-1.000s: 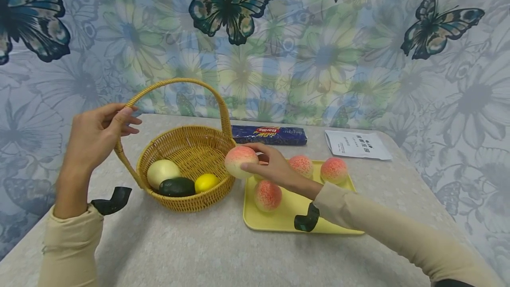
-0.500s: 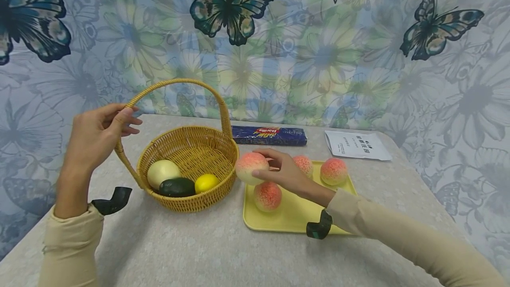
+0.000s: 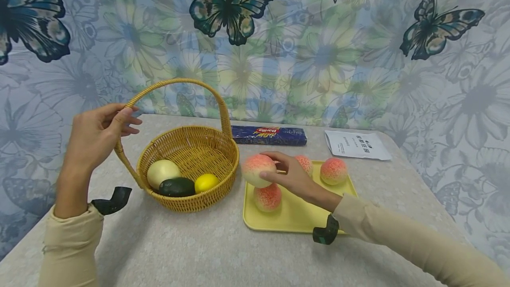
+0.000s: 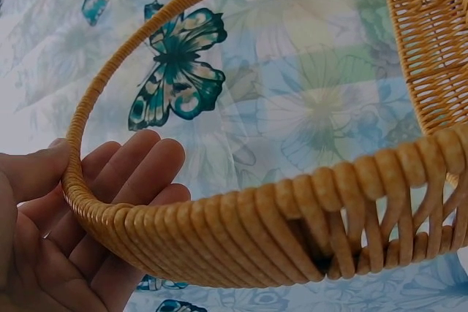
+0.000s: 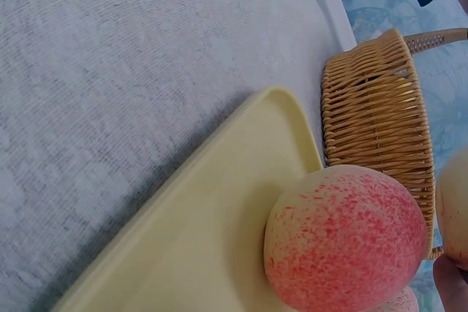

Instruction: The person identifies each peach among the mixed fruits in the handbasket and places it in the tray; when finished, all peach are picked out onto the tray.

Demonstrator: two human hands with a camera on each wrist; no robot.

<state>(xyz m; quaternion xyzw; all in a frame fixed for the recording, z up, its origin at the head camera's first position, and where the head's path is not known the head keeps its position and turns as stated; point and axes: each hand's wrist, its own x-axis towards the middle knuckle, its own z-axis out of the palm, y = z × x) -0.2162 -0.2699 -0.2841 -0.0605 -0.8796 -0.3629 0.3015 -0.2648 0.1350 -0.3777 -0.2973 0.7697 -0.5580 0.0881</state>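
Note:
My left hand holds the handle of a wicker basket between thumb and fingers, at its left side. In the left wrist view the handle passes between the thumb and the fingers. Inside the basket lie a pale round fruit, a dark green avocado-like fruit and a yellow lemon. My right hand grips a pink and cream peach over the left part of a yellow tray. Just below it, another peach sits on the tray.
More peaches stand farther back on the tray, one peach at its right and another peach partly behind my right hand. A dark blue Barilla box lies behind the basket and tray. A white printed packet rests at the back right.
My right hand has moved right and slightly down with the peach, from the basket's right rim to over the tray. My left hand and the basket have stayed put.

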